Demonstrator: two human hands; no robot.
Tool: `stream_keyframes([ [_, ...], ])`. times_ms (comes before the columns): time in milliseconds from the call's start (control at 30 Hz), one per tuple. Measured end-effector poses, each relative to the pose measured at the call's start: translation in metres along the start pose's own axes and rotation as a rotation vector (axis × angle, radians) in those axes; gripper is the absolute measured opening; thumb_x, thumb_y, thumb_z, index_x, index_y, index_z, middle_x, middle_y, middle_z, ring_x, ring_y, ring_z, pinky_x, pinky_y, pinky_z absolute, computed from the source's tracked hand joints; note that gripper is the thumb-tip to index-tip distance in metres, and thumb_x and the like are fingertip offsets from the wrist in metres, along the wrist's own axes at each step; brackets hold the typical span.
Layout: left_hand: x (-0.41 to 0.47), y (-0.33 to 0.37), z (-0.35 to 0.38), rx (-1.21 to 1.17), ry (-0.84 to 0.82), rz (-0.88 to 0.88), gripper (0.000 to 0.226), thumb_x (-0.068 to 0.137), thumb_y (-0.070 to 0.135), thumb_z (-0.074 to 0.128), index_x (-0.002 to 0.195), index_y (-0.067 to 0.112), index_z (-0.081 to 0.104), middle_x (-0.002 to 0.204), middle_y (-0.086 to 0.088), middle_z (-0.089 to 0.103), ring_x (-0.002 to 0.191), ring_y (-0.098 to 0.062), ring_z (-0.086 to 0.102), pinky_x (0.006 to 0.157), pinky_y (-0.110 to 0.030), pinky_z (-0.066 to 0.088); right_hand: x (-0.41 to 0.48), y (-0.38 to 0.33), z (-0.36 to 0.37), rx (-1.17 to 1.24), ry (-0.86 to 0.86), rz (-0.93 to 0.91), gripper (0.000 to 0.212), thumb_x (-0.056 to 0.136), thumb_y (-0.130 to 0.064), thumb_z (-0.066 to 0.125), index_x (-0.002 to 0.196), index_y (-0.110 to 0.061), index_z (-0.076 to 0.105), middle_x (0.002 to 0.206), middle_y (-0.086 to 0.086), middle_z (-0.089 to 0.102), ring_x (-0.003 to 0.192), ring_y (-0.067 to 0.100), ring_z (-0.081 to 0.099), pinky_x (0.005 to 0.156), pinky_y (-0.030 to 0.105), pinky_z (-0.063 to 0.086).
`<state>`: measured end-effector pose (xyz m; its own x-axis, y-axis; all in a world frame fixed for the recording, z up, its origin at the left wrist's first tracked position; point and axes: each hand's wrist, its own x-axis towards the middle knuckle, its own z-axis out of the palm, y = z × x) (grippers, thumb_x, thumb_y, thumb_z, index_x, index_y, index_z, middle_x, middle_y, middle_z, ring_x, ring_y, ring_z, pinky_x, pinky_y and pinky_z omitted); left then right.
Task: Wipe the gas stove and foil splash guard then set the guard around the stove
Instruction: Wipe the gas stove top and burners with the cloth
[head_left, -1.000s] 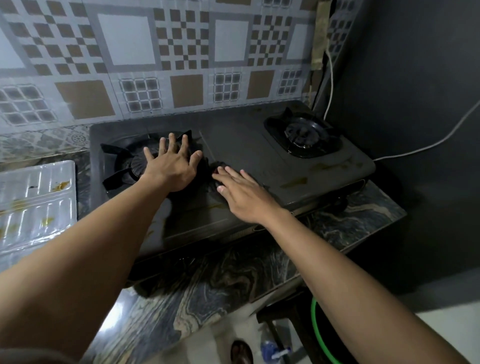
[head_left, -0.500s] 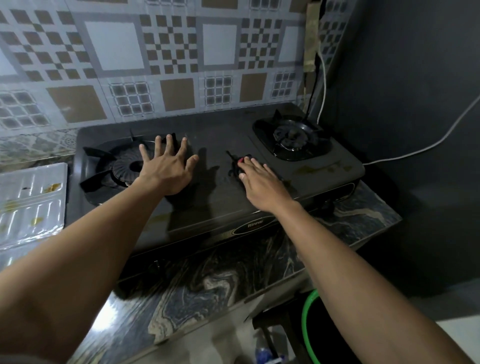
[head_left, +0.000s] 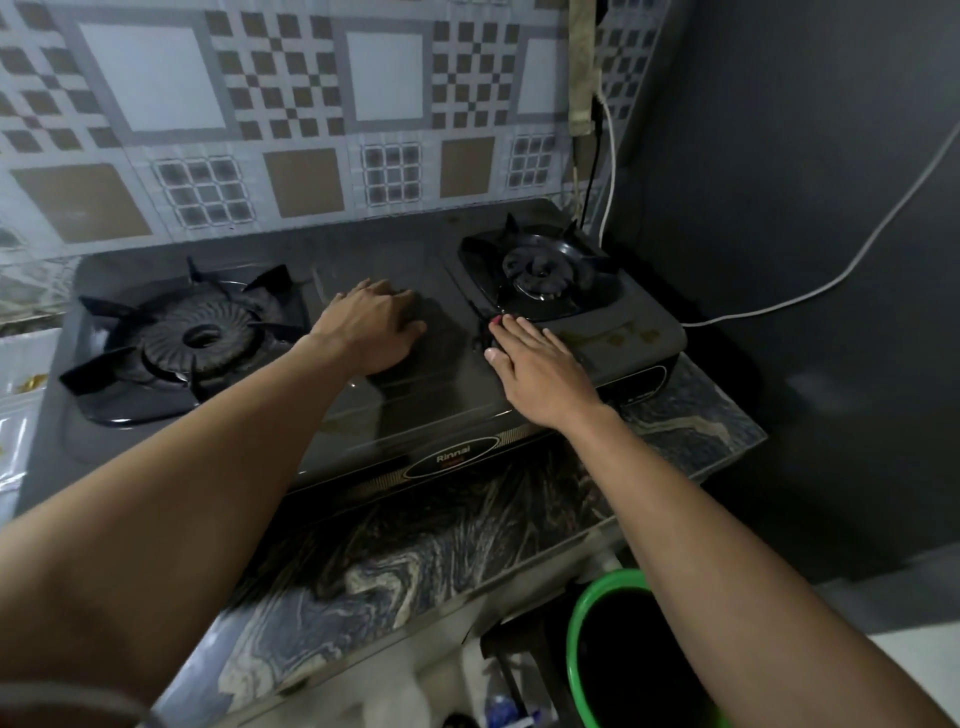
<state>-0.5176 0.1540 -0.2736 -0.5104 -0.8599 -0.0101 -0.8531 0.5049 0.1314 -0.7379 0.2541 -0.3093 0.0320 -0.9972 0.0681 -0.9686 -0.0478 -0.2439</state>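
Note:
The black two-burner gas stove (head_left: 415, 415) stands on a marbled counter against the tiled wall. My left hand (head_left: 374, 325) rests on the stove top between the burners, fingers slightly bent, with nothing in it. My right hand (head_left: 537, 364) lies flat just in front of the right burner (head_left: 540, 270) and presses a small dark cloth (head_left: 484, 338), which shows only at the fingertips. The left burner (head_left: 200, 338) is uncovered. Yellowish stains mark the stove's right front corner. The ribbed foil splash guard (head_left: 21, 431) lies flat at the far left, stained yellow.
The marbled counter (head_left: 415, 545) ends just right of the stove, next to a dark wall. A white cable (head_left: 779, 306) runs along that wall to the corner. A green-rimmed bucket (head_left: 576, 618) stands below the counter edge.
My left hand has moved right, off the left burner to the middle of the stove. My right hand has slid right with the cloth toward the right burner.

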Motion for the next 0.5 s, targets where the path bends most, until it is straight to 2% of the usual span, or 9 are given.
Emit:
stream_keyframes([
  [67, 0.002, 0.006, -0.004, -0.018, -0.016, 0.017, 0.056, 0.097, 0.053, 0.044, 0.144, 0.023, 0.045, 0.134, -0.013, 0.053, 0.123, -0.038, 0.051, 0.098, -0.048, 0.046, -0.001, 0.014, -0.005, -0.007, 0.002, 0.016, 0.055, 0.106, -0.043, 0.025, 0.156, -0.019, 0.027, 0.164, -0.002, 0.020, 0.151, 0.012, 0.012, 0.121, 0.035, 0.008],
  [167, 0.006, 0.011, -0.005, -0.021, -0.051, 0.026, 0.061, 0.094, 0.059, 0.046, 0.144, 0.025, 0.046, 0.131, -0.010, 0.054, 0.115, -0.035, 0.056, 0.093, -0.047, 0.050, -0.005, 0.032, -0.010, -0.012, 0.009, 0.036, 0.055, 0.106, -0.043, 0.025, 0.155, -0.018, 0.027, 0.163, -0.002, 0.021, 0.151, 0.012, 0.013, 0.121, 0.034, 0.009],
  [333, 0.010, 0.013, 0.000, -0.004, -0.099, -0.011, 0.068, 0.090, 0.065, 0.046, 0.146, 0.028, 0.043, 0.140, -0.008, 0.052, 0.121, -0.036, 0.051, 0.096, -0.049, 0.048, -0.013, 0.075, -0.017, -0.032, 0.040, 0.131, 0.056, 0.106, -0.042, 0.024, 0.154, -0.015, 0.029, 0.162, 0.001, 0.026, 0.150, 0.017, 0.017, 0.122, 0.038, 0.014],
  [500, 0.012, 0.012, 0.003, -0.018, -0.105, -0.014, 0.069, 0.090, 0.067, 0.045, 0.148, 0.029, 0.040, 0.142, -0.006, 0.050, 0.124, -0.035, 0.049, 0.098, -0.051, 0.048, -0.008, 0.114, -0.029, -0.035, -0.008, 0.239, 0.059, 0.106, -0.043, 0.020, 0.155, -0.011, 0.024, 0.163, 0.005, 0.021, 0.151, 0.021, 0.013, 0.122, 0.043, 0.010],
])
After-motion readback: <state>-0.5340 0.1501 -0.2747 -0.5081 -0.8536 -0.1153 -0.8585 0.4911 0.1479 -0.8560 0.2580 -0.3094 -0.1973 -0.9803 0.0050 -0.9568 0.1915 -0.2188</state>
